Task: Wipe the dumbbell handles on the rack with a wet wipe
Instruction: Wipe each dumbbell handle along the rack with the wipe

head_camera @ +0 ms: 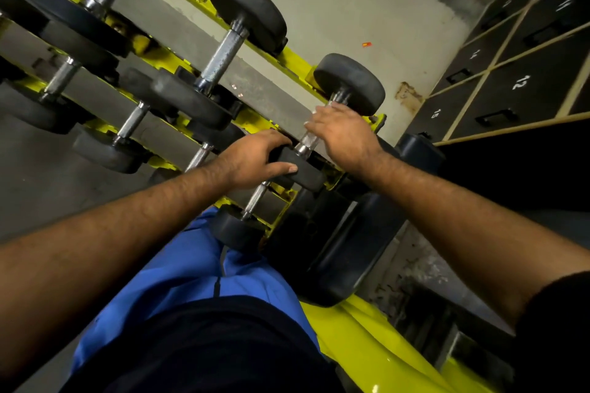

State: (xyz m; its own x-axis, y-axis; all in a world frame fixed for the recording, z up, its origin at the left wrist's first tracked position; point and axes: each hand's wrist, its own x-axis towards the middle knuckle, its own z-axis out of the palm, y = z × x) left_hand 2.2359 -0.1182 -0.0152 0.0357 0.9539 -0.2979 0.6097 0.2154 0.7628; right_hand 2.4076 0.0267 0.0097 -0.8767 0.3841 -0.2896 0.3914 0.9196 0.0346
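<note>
Dumbbell (332, 118): rightmost on the top tier of the yellow rack (295, 62), lying across both rails between your hands.
Left hand (255, 158): your fingers and thumb are curled round the dumbbell's near black head (303, 171).
Right hand (343, 134): it wraps over the knurled steel handle (308, 140) just below the far head; the wet wipe cannot be made out under it.
Neighbouring dumbbell (223, 56): next along the same tier, untouched.
Lockers (517, 73): dark numbered doors to your right.

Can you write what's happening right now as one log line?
left hand: grips near weight head | right hand: wrapped over dumbbell handle | wet wipe: not visible | rack: yellow
</note>
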